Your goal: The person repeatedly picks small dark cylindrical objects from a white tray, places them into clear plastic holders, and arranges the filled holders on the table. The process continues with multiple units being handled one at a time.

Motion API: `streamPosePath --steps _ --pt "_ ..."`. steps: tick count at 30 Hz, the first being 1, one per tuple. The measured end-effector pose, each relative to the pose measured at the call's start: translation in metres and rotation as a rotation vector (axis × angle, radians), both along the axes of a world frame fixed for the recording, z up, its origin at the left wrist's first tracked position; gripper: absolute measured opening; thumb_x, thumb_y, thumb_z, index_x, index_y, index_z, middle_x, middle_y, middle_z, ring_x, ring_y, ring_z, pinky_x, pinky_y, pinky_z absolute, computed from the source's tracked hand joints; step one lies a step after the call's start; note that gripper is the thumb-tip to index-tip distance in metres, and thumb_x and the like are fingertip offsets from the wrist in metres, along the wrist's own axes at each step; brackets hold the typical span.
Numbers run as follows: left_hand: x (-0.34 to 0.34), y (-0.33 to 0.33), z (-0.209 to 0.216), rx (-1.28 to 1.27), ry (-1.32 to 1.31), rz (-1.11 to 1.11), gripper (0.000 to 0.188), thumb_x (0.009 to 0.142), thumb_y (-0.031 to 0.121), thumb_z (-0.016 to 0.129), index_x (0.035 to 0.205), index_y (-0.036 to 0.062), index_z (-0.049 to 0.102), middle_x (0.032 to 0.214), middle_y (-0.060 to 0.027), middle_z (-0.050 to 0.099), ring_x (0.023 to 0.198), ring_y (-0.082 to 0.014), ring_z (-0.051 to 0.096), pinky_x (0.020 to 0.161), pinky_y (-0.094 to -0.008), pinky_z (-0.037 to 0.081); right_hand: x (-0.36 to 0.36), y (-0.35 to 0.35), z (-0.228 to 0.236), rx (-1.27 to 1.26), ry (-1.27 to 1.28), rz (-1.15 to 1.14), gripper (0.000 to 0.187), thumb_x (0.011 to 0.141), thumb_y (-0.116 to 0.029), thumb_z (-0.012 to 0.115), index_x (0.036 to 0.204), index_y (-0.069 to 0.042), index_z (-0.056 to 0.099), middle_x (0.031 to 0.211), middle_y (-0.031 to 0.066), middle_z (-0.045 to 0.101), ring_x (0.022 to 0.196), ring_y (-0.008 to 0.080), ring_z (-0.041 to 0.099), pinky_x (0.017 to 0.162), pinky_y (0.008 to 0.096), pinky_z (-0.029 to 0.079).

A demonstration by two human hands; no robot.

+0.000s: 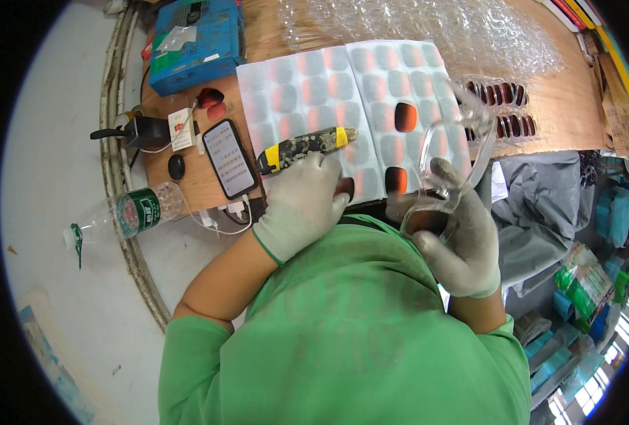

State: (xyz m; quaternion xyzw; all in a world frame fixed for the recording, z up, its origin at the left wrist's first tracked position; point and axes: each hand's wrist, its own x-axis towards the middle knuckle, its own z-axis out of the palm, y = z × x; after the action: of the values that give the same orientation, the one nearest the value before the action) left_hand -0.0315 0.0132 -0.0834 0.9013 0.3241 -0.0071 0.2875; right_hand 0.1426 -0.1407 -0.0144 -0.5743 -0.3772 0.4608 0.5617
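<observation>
My left hand (301, 205), in a pale knit glove, has its fingers curled and the thumb pressed against a dark sunglass lens (345, 187) at the sheet's near edge. Just beyond its knuckles lies a yellow-and-black taped tool (307, 147), its kind unclear. Between the gloved thumb and fingers of my right hand (470, 244) is a clear moulded plastic tray (481, 145), blurred and tilted upward. A dark lens (427, 221) shows in or behind its lower end. Two black-to-orange lenses (406, 117) rest on the white sheet (371, 78), which shows rows of lens shapes through it.
Clear trays of dark lenses (502, 127) stand on the right, below a heap of clear plastic trays (427, 28). To the left are a phone (229, 159) with a cable, a small box (182, 130), a blue box (197, 46) and a plastic bottle (127, 214).
</observation>
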Motion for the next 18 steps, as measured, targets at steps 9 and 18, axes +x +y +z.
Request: streamPosePath --steps 9,18 --pt "-0.004 -0.004 0.05 -0.86 -0.633 0.178 0.022 0.088 0.007 0.075 0.099 0.0041 0.056 0.096 -0.0022 0.061 0.087 -0.0091 0.056 0.079 -0.0273 0.048 -0.013 0.017 -0.008 -0.02 -0.379 0.126 0.043 0.09 -0.001 0.059 0.131 0.007 0.05 0.097 0.0186 0.074 0.082 0.0195 0.074 0.074 0.0298 0.056" --pt "-0.018 -0.004 0.051 -1.049 -0.813 0.027 0.016 0.095 0.007 0.067 0.107 -0.0014 0.061 0.1 -0.0066 0.066 0.09 -0.0118 0.063 0.078 -0.0301 0.052 0.012 0.025 0.001 0.016 -0.196 0.447 0.026 0.096 -0.012 0.059 0.116 0.003 0.067 0.083 0.0115 0.073 0.07 0.0214 0.071 0.069 0.0316 0.055"
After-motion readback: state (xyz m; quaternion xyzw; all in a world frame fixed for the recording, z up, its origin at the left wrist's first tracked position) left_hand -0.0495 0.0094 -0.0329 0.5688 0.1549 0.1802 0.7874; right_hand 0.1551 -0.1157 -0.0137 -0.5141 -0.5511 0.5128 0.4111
